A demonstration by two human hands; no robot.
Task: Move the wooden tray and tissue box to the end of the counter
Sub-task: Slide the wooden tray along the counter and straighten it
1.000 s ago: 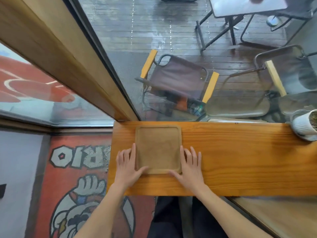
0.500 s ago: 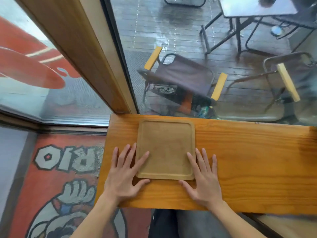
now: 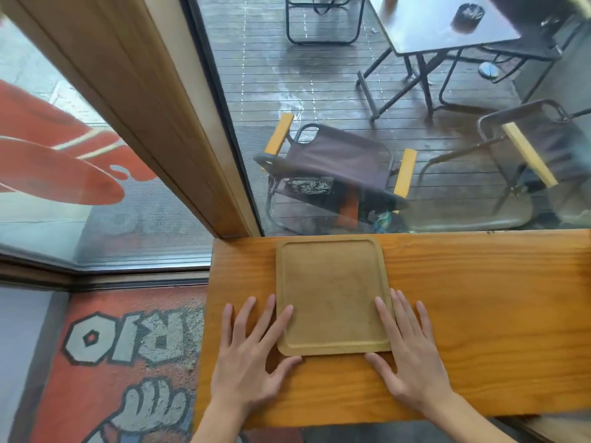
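Hands lay flat with fingers spread, left hand [image 3: 252, 356] and right hand [image 3: 407, 353] flanking the square brown wooden tray [image 3: 332, 295], which had slid closer to the orange-varnished counter's [image 3: 479, 314] left end; no tissue box visible, probably next

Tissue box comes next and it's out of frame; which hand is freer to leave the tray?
Right, probably: the right hand borders the counter's long open stretch; the left hand sits at its end beside the wooden tray.
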